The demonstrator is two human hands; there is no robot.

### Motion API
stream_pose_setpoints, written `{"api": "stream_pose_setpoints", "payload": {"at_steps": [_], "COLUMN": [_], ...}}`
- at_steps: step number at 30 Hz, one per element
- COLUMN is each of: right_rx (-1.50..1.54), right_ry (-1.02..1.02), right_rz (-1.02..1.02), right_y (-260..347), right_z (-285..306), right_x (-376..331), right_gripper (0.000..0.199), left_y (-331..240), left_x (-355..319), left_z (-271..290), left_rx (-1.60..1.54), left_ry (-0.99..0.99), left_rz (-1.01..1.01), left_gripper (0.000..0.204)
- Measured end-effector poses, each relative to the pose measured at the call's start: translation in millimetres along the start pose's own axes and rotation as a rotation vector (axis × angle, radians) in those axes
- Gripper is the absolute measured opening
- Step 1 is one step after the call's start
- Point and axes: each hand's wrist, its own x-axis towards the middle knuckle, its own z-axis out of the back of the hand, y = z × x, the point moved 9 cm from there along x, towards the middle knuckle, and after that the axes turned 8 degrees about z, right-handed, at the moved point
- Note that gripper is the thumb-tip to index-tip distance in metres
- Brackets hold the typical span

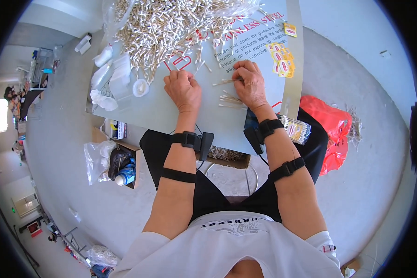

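Note:
A large heap of cotton swabs point(167, 28) covers the far left part of the table point(148, 113). My left hand point(183, 90) is closed at the near edge of the heap, its fingertips pinched around a thin cotton swab point(199, 70). To its right, my right hand point(250, 85) is curled shut on a few cotton swabs point(224, 83), whose white tips stick out leftward. Several loose swabs point(230, 100) lie on the table just below that hand. Its palm and inner fingers are hidden.
A small round white tub point(140, 88) and white plastic bags point(120, 72) are at the left. Yellow packets point(282, 60) lie far right. A clear pack of swabs point(296, 129) rests by my right thigh. A red bag point(326, 132) and an open box point(127, 164) flank me.

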Motion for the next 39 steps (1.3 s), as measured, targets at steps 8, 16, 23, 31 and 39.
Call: {"api": "stream_pose_setpoints", "payload": {"at_steps": [8,16,23,31,39], "right_rx": [0.014,0.025,0.032,0.05,0.032], "right_ry": [0.029,0.049,0.095,0.297,0.357], "right_rz": [-0.001,0.022,0.072,0.044,0.04], "right_y": [-1.3,-1.5,1.1,6.2,4.0], "right_z": [0.0,-0.1,-1.4,2.6,1.9], "right_x": [-0.9,-0.7,0.1,-6.6,-7.7], "right_gripper": [0.006,0.003,0.004,0.007,0.009], "left_y": [-42.2,-27.6,-27.1,-68.6,-85.0], "left_x": [12.8,17.4,3.6,-7.6,-10.0], "left_z": [-18.0,-27.7,-21.1,-27.4,-34.7], "left_rx": [0.027,0.239,0.001,-0.147,-0.135], "left_ry": [0.027,0.399,0.359,0.414,0.444], "left_rz": [-0.045,0.097,-0.128,-0.36,-0.455], "left_gripper": [0.017,0.014,0.004,0.006,0.008]}}
